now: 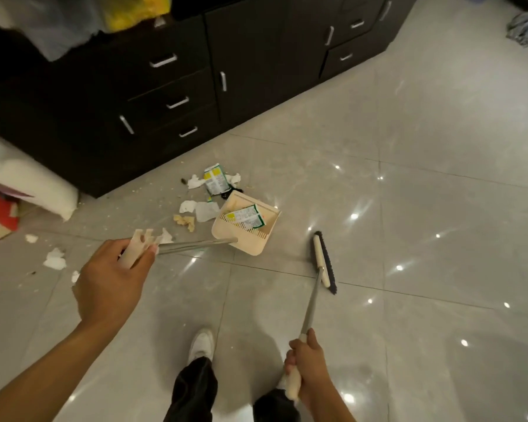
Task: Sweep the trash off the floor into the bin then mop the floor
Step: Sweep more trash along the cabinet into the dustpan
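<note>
Kitchen floor, mid-sweep. Nearest us, our right hand (310, 363) is wrapped tight around the grip of the broom (322, 260). Its head rests on the floor (409, 208) just right of the dustpan and apart from it, placed, we judge, for the next stroke. Our left hand (113, 281) clamps the long handle of the dustpan (250, 245), holding it low with its far edge close to the litter. One printed wrapper (247, 217) already lies inside. Just beyond, a second wrapper (215, 179) lies among crumpled paper and crumbs, with more paper scraps (55, 258) to our left. A dark cabinet (195, 71) runs behind. We cannot pick out the bin. A grey-blue bundle (526, 27) in the far corner may be the mop.
</note>
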The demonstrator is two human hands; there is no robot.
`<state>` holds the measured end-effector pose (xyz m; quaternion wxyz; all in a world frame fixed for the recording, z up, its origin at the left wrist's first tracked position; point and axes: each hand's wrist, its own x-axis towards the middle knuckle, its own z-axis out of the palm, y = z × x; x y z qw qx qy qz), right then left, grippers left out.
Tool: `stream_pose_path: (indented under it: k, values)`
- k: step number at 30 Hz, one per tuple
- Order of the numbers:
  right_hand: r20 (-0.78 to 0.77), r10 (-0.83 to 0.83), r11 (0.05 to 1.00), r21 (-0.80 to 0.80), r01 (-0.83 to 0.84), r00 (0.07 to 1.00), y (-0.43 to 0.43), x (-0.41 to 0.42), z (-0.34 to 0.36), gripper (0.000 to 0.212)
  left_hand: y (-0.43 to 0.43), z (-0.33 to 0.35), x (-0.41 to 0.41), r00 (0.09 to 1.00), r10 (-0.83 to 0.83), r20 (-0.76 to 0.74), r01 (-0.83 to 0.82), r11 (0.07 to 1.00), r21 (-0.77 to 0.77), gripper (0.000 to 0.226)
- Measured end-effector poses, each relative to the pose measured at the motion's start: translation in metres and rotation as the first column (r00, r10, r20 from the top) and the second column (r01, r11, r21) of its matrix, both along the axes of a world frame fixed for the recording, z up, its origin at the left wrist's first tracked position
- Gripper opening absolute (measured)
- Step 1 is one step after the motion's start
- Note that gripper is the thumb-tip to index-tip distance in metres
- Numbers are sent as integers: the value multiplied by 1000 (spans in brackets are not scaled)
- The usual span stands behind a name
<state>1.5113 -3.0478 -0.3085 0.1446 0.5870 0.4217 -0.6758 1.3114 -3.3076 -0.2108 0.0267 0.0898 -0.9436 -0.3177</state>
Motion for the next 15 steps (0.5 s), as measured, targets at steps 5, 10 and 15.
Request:
stream_pose_path:
  k: [5,10,15]
  values:
    - [-53,123,991,-48,-126,991,-73,-74,-5,72,-87,11,-16,999,17,35,-15,999,-50,17]
    - [-97,164,982,-81,-172,982,-135,-140,-1,73,-161,11,-27,998,36,47,-31,995,-96,16]
    - [-115,168,980,-89,-179,979,-173,-172,7,66,-207,4,-41,999,24,47,-18,991,-130,13]
